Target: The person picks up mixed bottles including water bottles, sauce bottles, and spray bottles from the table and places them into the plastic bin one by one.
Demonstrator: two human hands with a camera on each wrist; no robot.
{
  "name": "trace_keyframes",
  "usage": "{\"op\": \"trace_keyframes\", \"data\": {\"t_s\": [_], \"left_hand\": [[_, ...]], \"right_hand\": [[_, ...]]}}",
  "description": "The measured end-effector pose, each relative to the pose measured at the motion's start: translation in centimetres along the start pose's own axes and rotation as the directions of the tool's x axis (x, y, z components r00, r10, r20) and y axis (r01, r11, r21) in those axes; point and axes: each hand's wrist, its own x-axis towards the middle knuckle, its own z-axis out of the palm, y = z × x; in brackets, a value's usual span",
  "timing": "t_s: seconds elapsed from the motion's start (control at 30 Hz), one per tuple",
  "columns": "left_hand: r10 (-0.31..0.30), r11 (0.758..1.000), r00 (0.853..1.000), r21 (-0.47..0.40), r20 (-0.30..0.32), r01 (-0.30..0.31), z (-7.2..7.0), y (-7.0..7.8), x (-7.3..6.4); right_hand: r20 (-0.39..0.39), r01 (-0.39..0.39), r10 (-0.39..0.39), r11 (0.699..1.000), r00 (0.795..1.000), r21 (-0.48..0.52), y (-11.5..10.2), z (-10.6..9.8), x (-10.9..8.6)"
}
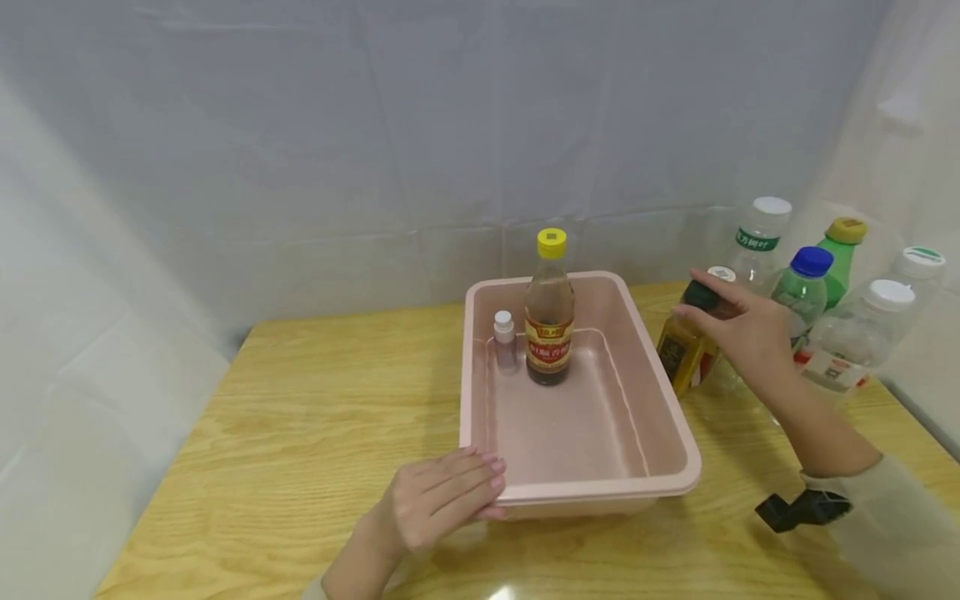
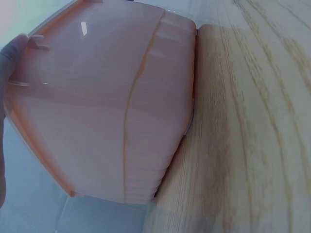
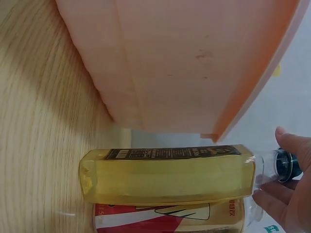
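My right hand holds an oil bottle by its dark green cap, thumb on one side and fingers on the other. In the right wrist view the yellow oil bottle is next to the basin's outer wall, in front of a bottle with a red label. My left hand rests on the near left corner of a pink basin, fingers straight across the rim. Inside the basin stand a vinegar bottle with a yellow cap and a small clear bottle with a white cap.
Several bottles crowd the right side of the wooden table: a blue-capped bottle, a green bottle, a clear bottle with a green label and a white-capped clear bottle. A pale curtain hangs behind.
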Motion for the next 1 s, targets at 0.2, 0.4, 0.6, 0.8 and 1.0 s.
{"op": "trace_keyframes", "data": {"t_s": [0.2, 0.4, 0.6, 0.8, 1.0], "left_hand": [[0.013, 1.0, 1.0, 0.003, -0.011, -0.013, 0.0, -0.1, 0.1], [0.012, 1.0, 1.0, 0.003, -0.009, -0.012, 0.0, -0.1, 0.0], [0.001, 1.0, 1.0, -0.001, 0.002, -0.001, -0.1, -0.1, 0.0], [0.001, 1.0, 1.0, -0.002, 0.003, -0.001, -0.1, -0.1, 0.0], [0.002, 1.0, 1.0, -0.012, -0.003, -0.002, 0.0, -0.1, 0.0]], "right_hand": [[-0.035, 0.072, -0.072, 0.997, 0.997, -0.017, -0.2, 0.0, 0.0], [-0.013, 0.107, -0.108, 0.994, 0.994, -0.029, -0.4, -0.4, 0.1], [0.005, 0.058, -0.058, 0.998, 0.998, -0.006, -0.3, -0.3, 0.2], [0.032, 0.054, -0.054, 0.999, 0.998, -0.007, -0.6, -0.6, 0.4], [0.053, 0.055, -0.056, 0.998, 0.997, 0.013, -1.0, -1.3, 0.7]]}}
